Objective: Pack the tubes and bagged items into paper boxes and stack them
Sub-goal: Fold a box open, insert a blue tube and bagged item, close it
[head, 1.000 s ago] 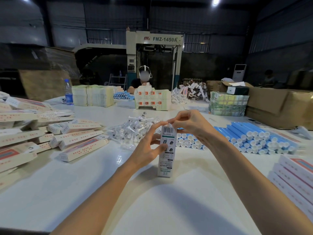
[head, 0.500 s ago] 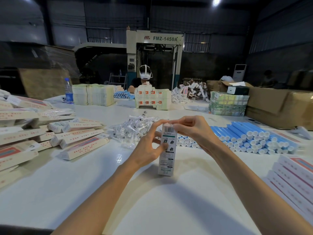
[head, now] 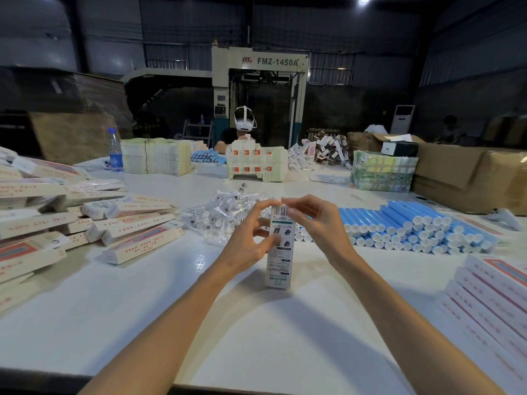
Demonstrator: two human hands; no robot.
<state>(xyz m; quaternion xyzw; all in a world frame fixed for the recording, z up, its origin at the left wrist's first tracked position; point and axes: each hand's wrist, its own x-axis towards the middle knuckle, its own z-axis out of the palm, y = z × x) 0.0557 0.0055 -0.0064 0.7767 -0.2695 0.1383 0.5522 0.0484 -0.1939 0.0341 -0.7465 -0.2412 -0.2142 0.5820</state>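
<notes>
The white table (head: 256, 337) is closest, and a stack of flat boxes (head: 490, 295) lies near its right edge. A bit further in, one paper box (head: 281, 263) stands up straight on the table, right in the middle. The left hand (head: 248, 243) holds the side of the box with its fingers curled round it. The right hand (head: 313, 220) pinches the top end of the box with its fingertips (head: 298, 201). I think the job right now is to close the top flap. The fingers hide the flap, so I cannot tell if it is tucked in yet, or what is inside. To do it well, the left hand should hold the box firm but not squash it, because paper bends fast. The right hand should fold the flap flat and push its tab straight down into the gap, not at a slant. The box should stay upright so nothing slides out. Behind the hands sits a heap of little bags (head: 225, 212), with rows of blue tubes (head: 399, 226) beside it on the right. Closed boxes (head: 134, 223) lie piled on the left, a good place for this one. Far off, another person (head: 242, 129) works in front of a big machine (head: 259, 81).
</notes>
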